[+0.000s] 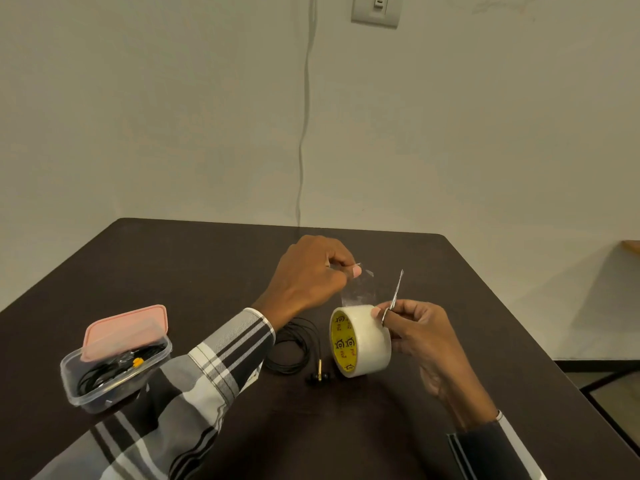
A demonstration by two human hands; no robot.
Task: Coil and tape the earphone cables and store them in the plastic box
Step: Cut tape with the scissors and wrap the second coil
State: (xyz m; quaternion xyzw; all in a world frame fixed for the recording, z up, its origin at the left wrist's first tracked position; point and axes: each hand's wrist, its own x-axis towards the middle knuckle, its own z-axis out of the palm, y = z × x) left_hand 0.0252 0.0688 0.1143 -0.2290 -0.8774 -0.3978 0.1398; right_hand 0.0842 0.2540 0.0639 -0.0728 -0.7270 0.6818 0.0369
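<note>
- Box (104,386) at lower left, lid (126,332) ajar, already stores black cables.
- Coiled earphone (289,351) at centre, untaped, lies by our tape roll (362,341).
- Right hand (420,336) grips scissors (394,296); left hand (311,275) pinches the pulled strip (360,289), uncut.

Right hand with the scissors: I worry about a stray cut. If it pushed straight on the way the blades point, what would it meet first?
Probably nothing: the scissors in the right hand point up and away, beside the pulled tape strip. Beyond lies only bare table, though depth is unclear.
</note>
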